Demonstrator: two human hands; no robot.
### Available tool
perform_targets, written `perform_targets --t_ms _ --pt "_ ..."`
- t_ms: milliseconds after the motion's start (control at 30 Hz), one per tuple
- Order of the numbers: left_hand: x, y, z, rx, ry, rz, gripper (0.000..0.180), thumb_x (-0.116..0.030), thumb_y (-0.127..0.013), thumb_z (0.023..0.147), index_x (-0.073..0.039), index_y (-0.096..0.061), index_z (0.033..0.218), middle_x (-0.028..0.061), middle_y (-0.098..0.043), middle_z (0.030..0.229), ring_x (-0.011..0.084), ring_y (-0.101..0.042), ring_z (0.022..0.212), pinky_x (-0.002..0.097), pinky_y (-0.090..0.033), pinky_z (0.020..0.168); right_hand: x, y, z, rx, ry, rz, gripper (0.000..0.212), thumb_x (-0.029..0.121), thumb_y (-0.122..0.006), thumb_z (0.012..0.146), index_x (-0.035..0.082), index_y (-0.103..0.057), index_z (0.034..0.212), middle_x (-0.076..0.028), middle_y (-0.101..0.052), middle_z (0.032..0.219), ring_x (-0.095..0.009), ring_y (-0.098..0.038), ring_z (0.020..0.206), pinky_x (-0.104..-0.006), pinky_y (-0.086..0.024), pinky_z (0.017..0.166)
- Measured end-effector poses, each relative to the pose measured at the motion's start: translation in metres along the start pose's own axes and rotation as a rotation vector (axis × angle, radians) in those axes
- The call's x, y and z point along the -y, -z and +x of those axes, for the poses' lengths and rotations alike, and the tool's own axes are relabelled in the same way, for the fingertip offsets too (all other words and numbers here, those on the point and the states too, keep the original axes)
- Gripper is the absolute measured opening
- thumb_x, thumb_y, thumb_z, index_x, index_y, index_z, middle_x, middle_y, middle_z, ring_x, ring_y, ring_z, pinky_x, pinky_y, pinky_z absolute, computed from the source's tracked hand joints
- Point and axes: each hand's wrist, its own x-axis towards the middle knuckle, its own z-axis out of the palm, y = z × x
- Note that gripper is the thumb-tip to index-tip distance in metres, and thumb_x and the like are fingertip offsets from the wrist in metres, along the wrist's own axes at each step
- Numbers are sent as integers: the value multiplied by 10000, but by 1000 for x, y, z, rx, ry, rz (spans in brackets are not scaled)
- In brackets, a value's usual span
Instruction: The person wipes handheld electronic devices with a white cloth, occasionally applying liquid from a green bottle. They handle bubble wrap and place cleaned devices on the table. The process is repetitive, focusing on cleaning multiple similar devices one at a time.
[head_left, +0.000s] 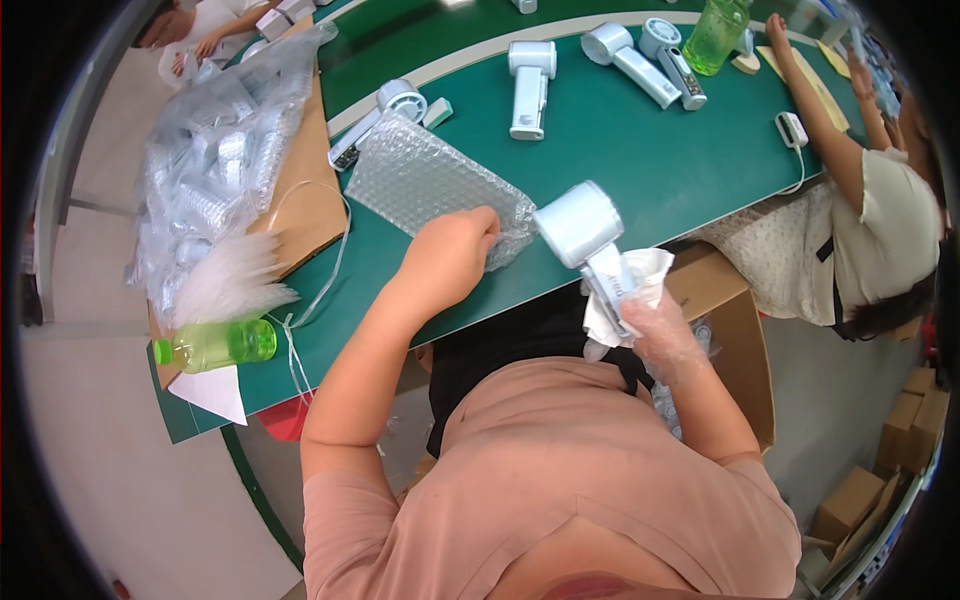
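My right hand (665, 335), in a thin see-through glove, grips a pale blue-white handheld fan (580, 225) by its handle. A crumpled white cloth (645, 275) is bunched around that handle in the same hand. The fan's round head points up and to the left, above the table's near edge. Over the table, my left hand (450, 255) is closed on the near edge of a bubble-wrap bag (425, 180); its fingertips are partly hidden. The bag looks flat and covers part of another handheld fan (400, 100) behind it.
More fans (530, 90) lie across the green table (600, 150). At left are a large bag of wrapped fans (215, 170), cardboard (310, 220) and a green bottle (220, 345). A carton (740, 340) stands by my right arm. A co-worker (870, 220) sits at right.
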Motion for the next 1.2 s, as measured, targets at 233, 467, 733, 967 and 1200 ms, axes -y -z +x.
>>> perform_targets --t_ms 233,467,733,967,1200 --pt "21 -10 3 56 113 -559 68 -74 -576 951 -12 -604 955 96 -649 834 216 -614 759 337 -475 673 8 -40 0 92 -183 56 529 354 -737 894 16 -560 1260 -82 -653 1036 -152 -651 901 -308 -548 748" --pt "23 -11 -3 10 256 -762 97 -107 -576 988 -27 -596 937 2 -575 799 102 -545 733 269 -445 644 39 -58 -10 -43 -418 -201 348 307 -639 982 25 -591 1179 -57 -652 940 -135 -636 814 -298 -518 672" --pt "-69 0 4 -326 -210 -166 75 -95 -617 906 -21 -622 923 194 -636 888 422 -616 857 488 -492 744 52 -70 8 124 -418 -239 316 307 -601 1003 31 -600 1157 -52 -643 883 -104 -604 741 -257 -473 517" --pt "-11 39 7 -9 159 -246 193 -163 -660 912 17 -701 973 165 -685 839 279 -646 770 395 -506 713 41 -62 11 122 -391 -195 336 307 -617 1005 22 -582 1179 -41 -630 867 -91 -565 702 -247 -461 525" --pt "25 17 8 85 295 -609 196 -133 -639 930 30 -704 1016 97 -681 837 160 -619 785 344 -494 708 33 -52 11 122 -398 -237 345 307 -628 1000 27 -576 1195 -41 -637 904 -91 -583 737 -246 -462 554"
